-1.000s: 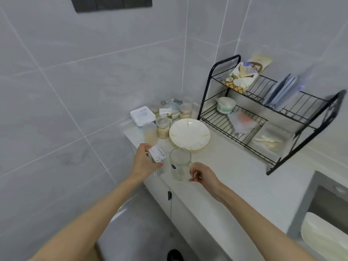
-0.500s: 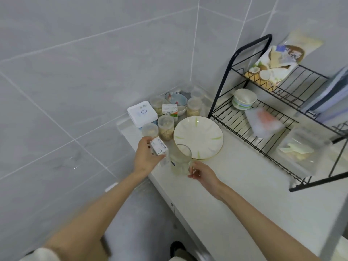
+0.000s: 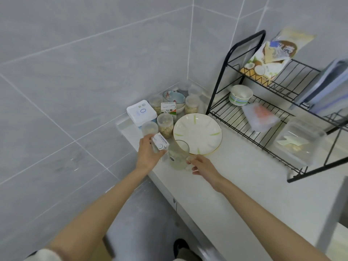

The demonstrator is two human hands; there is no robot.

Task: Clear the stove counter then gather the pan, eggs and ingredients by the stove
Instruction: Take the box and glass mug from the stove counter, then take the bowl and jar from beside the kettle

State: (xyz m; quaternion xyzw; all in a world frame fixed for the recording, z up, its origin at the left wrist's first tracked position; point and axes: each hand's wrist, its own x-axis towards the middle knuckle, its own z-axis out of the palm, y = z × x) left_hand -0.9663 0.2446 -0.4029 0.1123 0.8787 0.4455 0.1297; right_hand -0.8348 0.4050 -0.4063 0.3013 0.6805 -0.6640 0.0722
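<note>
My left hand [image 3: 148,154] grips a small white carton [image 3: 160,144] just above the counter's left edge. Beside it stands a clear glass mug [image 3: 178,155] with a little pale liquid inside. My right hand [image 3: 202,164] holds the mug by its handle, fingers curled round it. A white plate with green streaks and a gold rim [image 3: 196,133] lies right behind the mug. No pan, eggs or stove are in view.
Several clear jars of nuts [image 3: 165,125], a second small carton [image 3: 168,108], a white box [image 3: 141,112] and patterned bowls [image 3: 174,97] crowd the counter corner. A black wire rack [image 3: 244,121] holds a bowl, bags and a plastic tub. The pale counter [image 3: 244,178] runs right.
The camera has tipped down and closer to the corner. Both hands stay on the carton and the mug, which sit a little nearer the plate.
</note>
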